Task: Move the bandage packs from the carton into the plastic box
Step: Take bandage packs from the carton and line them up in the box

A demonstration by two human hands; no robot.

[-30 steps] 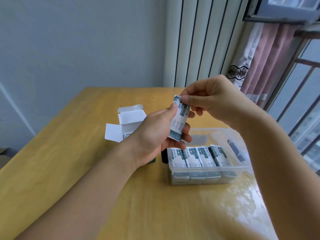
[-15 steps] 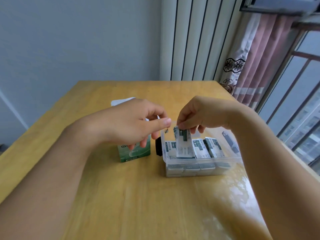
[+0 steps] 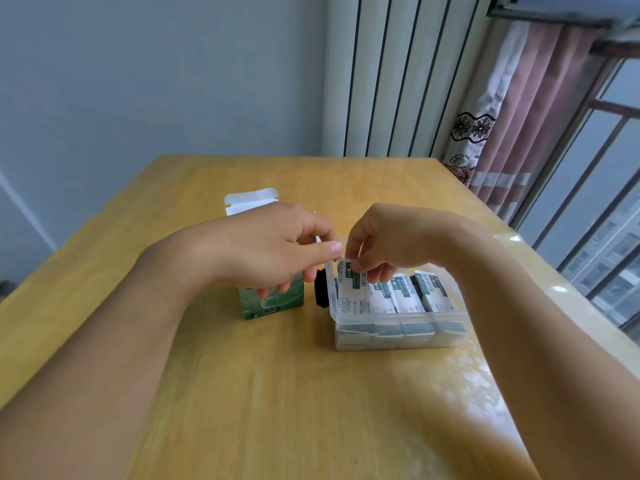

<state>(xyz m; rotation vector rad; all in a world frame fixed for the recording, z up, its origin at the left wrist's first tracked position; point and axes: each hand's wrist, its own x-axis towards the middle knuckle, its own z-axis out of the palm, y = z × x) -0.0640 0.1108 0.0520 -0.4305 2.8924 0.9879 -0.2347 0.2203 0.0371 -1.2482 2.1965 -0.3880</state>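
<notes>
Pack (image 3: 350, 289) lowered into plastic box (image 3: 398, 320) (white-green wrapper); right grip (image 3: 377, 244) pinches it; left grip (image 3: 277, 251) loose, empty.

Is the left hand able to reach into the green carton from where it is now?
Probably yes. The left hand hangs right above the green carton, whose top flap stands open, and nothing lies between them. The carton's inside is hidden.

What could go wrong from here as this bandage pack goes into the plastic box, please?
The right hand pinches only the top edge of the bandage pack, so it may slip or land crooked against the packs already standing in the plastic box. The row looks tightly filled; pushing could tip neighbours. The left hand hangs over the open green carton, which it could knock over.
</notes>
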